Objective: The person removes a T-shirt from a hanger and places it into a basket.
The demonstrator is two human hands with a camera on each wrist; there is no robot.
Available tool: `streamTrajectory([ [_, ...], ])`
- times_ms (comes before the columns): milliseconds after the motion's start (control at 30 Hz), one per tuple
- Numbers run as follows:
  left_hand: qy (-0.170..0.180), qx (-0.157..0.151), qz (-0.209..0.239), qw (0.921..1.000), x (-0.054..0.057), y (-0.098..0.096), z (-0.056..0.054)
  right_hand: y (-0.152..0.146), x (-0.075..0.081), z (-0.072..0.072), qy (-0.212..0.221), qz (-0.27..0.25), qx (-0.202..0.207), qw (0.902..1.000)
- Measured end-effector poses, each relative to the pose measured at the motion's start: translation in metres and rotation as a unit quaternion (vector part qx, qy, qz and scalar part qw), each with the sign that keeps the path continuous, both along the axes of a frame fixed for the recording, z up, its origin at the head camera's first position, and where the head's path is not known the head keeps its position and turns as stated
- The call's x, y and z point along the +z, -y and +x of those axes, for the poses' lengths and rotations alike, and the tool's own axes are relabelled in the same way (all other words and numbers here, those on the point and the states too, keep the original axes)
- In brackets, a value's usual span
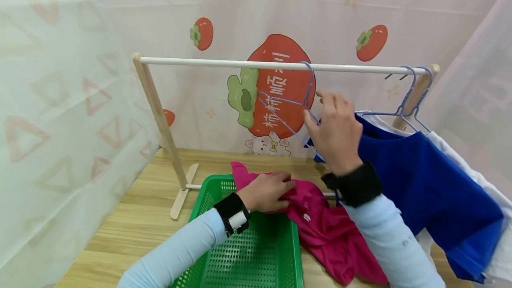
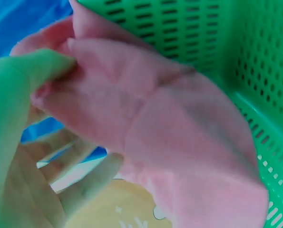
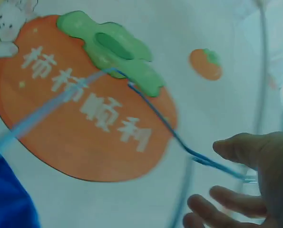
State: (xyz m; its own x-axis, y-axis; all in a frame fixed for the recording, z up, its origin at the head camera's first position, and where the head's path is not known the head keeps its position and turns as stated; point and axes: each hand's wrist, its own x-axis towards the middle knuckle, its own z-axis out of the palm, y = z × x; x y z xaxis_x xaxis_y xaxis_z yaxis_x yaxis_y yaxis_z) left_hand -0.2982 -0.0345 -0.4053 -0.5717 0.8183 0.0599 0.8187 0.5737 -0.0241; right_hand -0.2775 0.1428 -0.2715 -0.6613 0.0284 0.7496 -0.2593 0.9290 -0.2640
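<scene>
My left hand (image 1: pixel 267 192) pinches a magenta garment (image 1: pixel 328 230) between thumb and index finger, the other fingers spread. The cloth drapes over the far right of a green perforated basket (image 1: pixel 240 257) and down onto the table; in the left wrist view it is a pale pink cloth (image 2: pixel 189 137). At a blue wire hanger (image 1: pixel 311 81) hooked mid-bar, my right hand (image 1: pixel 335 130) is raised with thumb and fingers apart. In the right wrist view the bare hanger (image 3: pixel 162 121) passes between that thumb and the fingers.
A rack with a white bar (image 1: pixel 208 62) and wooden legs (image 1: pixel 160 114) stands on the wooden table (image 1: pixel 120 230). At its right end, a blue shirt (image 1: pixel 412 177) and a white garment (image 1: pixel 476 172) behind it hang from blue hangers (image 1: pixel 409 92). A printed curtain (image 1: pixel 160 21) backs the rack.
</scene>
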Motion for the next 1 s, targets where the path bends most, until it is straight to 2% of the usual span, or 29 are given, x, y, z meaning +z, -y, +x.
streamTrajectory([
  [67,0.039,0.024,-0.006,0.9989,0.002,0.003,-0.002,-0.007,-0.008,0.031,-0.045,0.035,0.028,0.9980],
  [100,0.064,0.036,-0.010,0.9973,0.002,0.004,-0.003,-0.011,-0.015,0.048,-0.052,0.052,0.046,0.9962],
  [200,0.118,0.069,-0.032,0.9901,0.001,0.006,-0.006,-0.021,-0.043,0.095,0.003,0.099,0.075,0.9923],
  [300,0.123,0.075,-0.061,0.9877,-0.003,0.007,-0.008,-0.032,-0.087,0.120,0.070,0.127,0.057,0.9877],
  [367,0.103,0.069,-0.079,0.9891,-0.005,0.007,-0.010,-0.039,-0.119,0.125,0.119,0.137,0.035,0.9829],
  [433,0.079,0.062,-0.087,0.9911,-0.007,0.006,-0.013,-0.047,-0.149,0.121,0.185,0.132,0.022,0.9736],
  [467,0.068,0.060,-0.087,0.9921,-0.007,0.005,-0.015,-0.051,-0.162,0.117,0.228,0.129,0.014,0.9648],
  [567,0.039,0.059,-0.078,0.9944,-0.006,0.004,-0.021,-0.061,-0.197,0.101,0.350,0.128,-0.004,0.9279],
  [633,0.017,0.055,-0.070,0.9958,-0.007,0.002,-0.024,-0.066,-0.215,0.090,0.392,0.125,-0.005,0.9114],
  [700,-0.015,0.047,-0.061,0.9969,-0.009,-0.002,-0.026,-0.068,-0.229,0.084,0.409,0.125,0.000,0.9039],
  [767,-0.050,0.038,-0.047,0.9969,-0.012,-0.006,-0.028,-0.067,-0.237,0.080,0.399,0.130,0.005,0.9079],
  [833,-0.076,0.036,-0.031,0.9960,-0.013,-0.011,-0.028,-0.064,-0.240,0.077,0.370,0.135,0.012,0.9189],
  [933,-0.085,0.044,-0.003,0.9954,-0.014,-0.017,-0.027,-0.057,-0.235,0.073,0.304,0.126,0.014,0.9442],
  [1000,-0.071,0.051,0.028,0.9958,-0.012,-0.021,-0.025,-0.051,-0.225,0.073,0.255,0.085,0.018,0.9632],
])
